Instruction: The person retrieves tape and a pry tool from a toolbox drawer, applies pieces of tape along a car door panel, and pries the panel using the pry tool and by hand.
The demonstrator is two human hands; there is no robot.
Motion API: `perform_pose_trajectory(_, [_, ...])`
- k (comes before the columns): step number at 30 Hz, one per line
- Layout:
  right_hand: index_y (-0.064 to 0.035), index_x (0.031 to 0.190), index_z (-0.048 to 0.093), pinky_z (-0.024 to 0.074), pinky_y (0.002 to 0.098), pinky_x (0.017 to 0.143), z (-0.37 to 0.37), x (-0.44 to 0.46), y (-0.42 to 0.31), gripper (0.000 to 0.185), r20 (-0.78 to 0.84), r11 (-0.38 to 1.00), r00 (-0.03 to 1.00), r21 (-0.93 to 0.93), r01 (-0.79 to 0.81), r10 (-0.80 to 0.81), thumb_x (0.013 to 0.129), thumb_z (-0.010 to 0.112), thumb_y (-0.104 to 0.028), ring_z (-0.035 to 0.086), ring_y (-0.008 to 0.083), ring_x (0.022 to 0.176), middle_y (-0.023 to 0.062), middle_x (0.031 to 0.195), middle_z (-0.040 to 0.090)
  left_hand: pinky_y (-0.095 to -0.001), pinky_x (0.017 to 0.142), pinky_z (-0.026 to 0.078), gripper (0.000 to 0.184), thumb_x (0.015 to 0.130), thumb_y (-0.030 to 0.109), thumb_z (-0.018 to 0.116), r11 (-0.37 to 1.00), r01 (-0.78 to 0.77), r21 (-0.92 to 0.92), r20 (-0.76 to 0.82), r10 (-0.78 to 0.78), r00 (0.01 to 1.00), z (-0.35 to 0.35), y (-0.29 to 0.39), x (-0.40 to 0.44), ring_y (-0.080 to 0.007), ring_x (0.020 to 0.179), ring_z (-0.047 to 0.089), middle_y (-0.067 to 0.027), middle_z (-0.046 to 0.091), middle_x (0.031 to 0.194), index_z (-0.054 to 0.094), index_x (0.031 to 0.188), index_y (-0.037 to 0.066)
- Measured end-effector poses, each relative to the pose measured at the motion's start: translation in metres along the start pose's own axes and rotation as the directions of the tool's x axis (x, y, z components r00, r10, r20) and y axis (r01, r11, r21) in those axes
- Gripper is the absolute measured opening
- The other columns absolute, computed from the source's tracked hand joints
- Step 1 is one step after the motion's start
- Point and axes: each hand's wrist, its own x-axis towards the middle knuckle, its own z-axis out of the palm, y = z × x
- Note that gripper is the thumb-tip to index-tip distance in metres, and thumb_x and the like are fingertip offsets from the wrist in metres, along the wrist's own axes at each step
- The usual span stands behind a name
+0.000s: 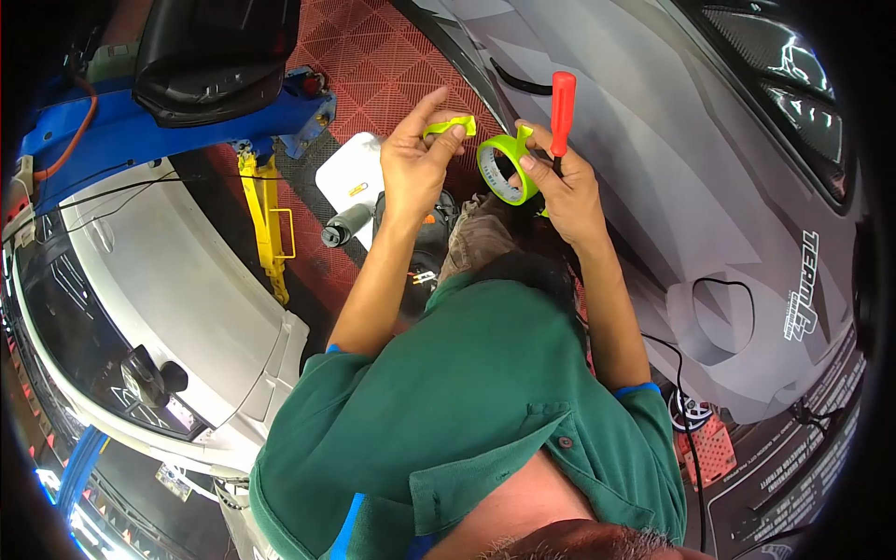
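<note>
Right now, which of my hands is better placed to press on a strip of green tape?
Probably your left hand: it pinches only a short strip, while your right hand holds both the roll and a red-handled tool.

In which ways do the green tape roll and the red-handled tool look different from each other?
Colour: the tape roll is bright yellow-green with a pale printed core, while the red-handled tool has a plain red grip.
Shape: the tape roll is a ring with a hole; the red-handled tool is long and narrow.
Shared: the right hand holds both.
</note>
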Motion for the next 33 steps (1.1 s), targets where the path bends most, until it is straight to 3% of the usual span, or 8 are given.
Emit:
perform_pose_trajectory(2, [-0.0010, 0.145, 0.055, 0.0546, 0.0304, 0.087, -0.002, -0.001, -0.007, 0.044, 0.049, 0.999, 0.998, -0.007, 0.048, -0.047, 0.102, 0.063, -0.005, 0.070, 0.0168, 0.094, 0.0102, 0.122, 0.065, -0.0244, 0.076, 0.057, 0.057, 0.094, -0.007, 0.068, 0.993, -0.059, 0.101, 0.044, 0.055, 0.998, 0.006, 0.007, -0.006, -0.0118, 0.094, 0.068, -0.0119, 0.072, 0.114, 0.051, 0.148, -0.001])
perform_pose_trajectory(6, [-0.0013, 0.153, 0.046, 0.0519, 0.0323, 0.094, -0.007, -0.007, -0.011, 0.055, 0.080, 0.991, 0.994, 0.111, 0.071, -0.080, 0.100, 0.063, -0.002, 0.068, 0.0166, 0.097, 0.0100, 0.122, 0.066, -0.0224, 0.075, 0.055, 0.055, 0.094, -0.010, 0.065, 0.996, -0.081, 0.049, 0.090, 0.076, 0.993, 0.025, 0.011, -0.018, -0.0077, 0.086, 0.065, -0.0061, 0.069, 0.108, 0.053, 0.146, -0.001])
perform_pose_trajectory(11, [-0.0019, 0.156, 0.042, 0.0523, 0.0314, 0.095, -0.022, -0.011, -0.015, 0.060, 0.125, 0.985, 0.979, 0.086, 0.150, -0.160, 0.100, 0.062, 0.000, 0.069, 0.0156, 0.098, 0.0113, 0.124, 0.068, -0.0288, 0.079, 0.057, 0.080, 0.086, -0.006, 0.076, 0.868, -0.170, 0.468, 0.136, 0.119, 0.984, 0.033, 0.020, -0.029, -0.0165, 0.088, 0.068, -0.0120, 0.068, 0.103, 0.037, 0.155, 0.001])
perform_pose_trajectory(16, [-0.0015, 0.157, 0.040, 0.0518, 0.0297, 0.092, -0.037, -0.029, -0.027, 0.060, 0.127, 0.972, 0.964, 0.014, 0.234, -0.234, 0.100, 0.061, 0.000, 0.067, 0.0140, 0.094, 0.0083, 0.112, 0.068, -0.0268, 0.082, 0.058, 0.078, 0.088, -0.011, 0.071, 0.961, -0.105, 0.255, 0.183, 0.059, 0.981, 0.052, 0.019, -0.045, -0.0149, 0.091, 0.068, -0.0098, 0.066, 0.101, 0.034, 0.155, 0.002])
perform_pose_trajectory(20, [-0.0012, 0.158, 0.039, 0.0514, 0.0283, 0.089, -0.041, -0.040, -0.031, 0.061, 0.111, 0.963, 0.959, 0.097, 0.252, -0.262, 0.101, 0.060, 0.000, 0.067, 0.0133, 0.092, 0.0062, 0.104, 0.067, -0.0271, 0.080, 0.058, 0.073, 0.090, -0.011, 0.069, 0.990, -0.042, 0.135, 0.183, 0.016, 0.983, 0.063, 0.024, -0.055, -0.0141, 0.090, 0.068, -0.0086, 0.065, 0.102, 0.036, 0.154, 0.004])
perform_pose_trajectory(26, [0.0009, 0.158, 0.037, 0.0530, 0.0299, 0.087, -0.043, -0.046, -0.034, 0.062, 0.102, 0.950, 0.945, 0.079, 0.302, -0.309, 0.101, 0.060, 0.000, 0.068, 0.0140, 0.090, 0.0076, 0.105, 0.068, -0.0251, 0.076, 0.057, 0.068, 0.093, -0.010, 0.065, 0.935, -0.134, 0.330, 0.264, 0.045, 0.963, 0.061, 0.038, -0.056, -0.0107, 0.089, 0.063, -0.0052, 0.063, 0.100, 0.039, 0.153, 0.006])
perform_pose_trajectory(29, [0.0014, 0.158, 0.035, 0.0537, 0.0310, 0.087, -0.042, -0.042, -0.038, 0.062, 0.113, 0.960, 0.957, 0.116, 0.255, -0.268, 0.100, 0.060, 0.000, 0.069, 0.0159, 0.090, 0.0092, 0.106, 0.068, -0.0239, 0.078, 0.056, 0.068, 0.092, -0.010, 0.066, 0.929, -0.091, 0.360, 0.270, -0.010, 0.963, 0.062, 0.051, -0.050, -0.0101, 0.090, 0.063, -0.0050, 0.062, 0.100, 0.040, 0.153, 0.005])
perform_pose_trajectory(33, [0.0002, 0.158, 0.033, 0.0544, 0.0319, 0.087, -0.039, -0.021, -0.040, 0.064, 0.138, 0.959, 0.952, 0.115, 0.258, -0.273, 0.100, 0.059, 0.001, 0.070, 0.0181, 0.090, 0.0110, 0.106, 0.067, -0.0238, 0.069, 0.052, 0.069, 0.089, -0.009, 0.068, 0.911, -0.173, 0.373, 0.267, 0.073, 0.961, 0.054, 0.047, -0.026, -0.0100, 0.083, 0.065, -0.0059, 0.067, 0.097, 0.041, 0.152, 0.003])
